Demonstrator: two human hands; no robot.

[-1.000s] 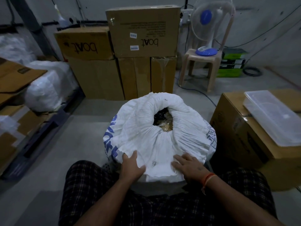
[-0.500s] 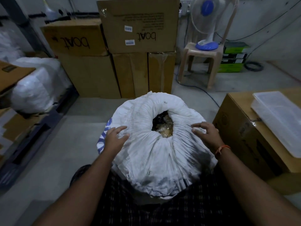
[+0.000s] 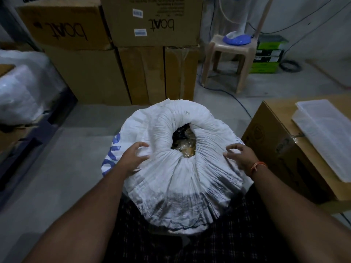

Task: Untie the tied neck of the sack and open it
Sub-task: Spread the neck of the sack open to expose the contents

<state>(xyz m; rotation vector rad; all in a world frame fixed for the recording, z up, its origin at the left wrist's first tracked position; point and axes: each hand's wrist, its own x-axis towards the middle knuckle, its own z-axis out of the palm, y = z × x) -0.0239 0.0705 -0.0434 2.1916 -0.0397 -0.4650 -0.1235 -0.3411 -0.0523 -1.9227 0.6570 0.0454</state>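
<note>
White woven plastic sack [image 3: 182, 179] stands upright on the floor between the person's knees, its gathered mouth [image 3: 183, 141] facing up, partly open. Left hand [image 3: 133, 158] and right hand [image 3: 240, 158] rest on opposite sides, fingers spread, clasping nothing. Brown cardboard box [image 3: 281, 149] sits just right.

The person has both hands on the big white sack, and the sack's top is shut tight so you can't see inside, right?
Not quite. Both hands, left hand and right hand, are on the white sack, but the head view shows its mouth gaping, contents visible.
</note>
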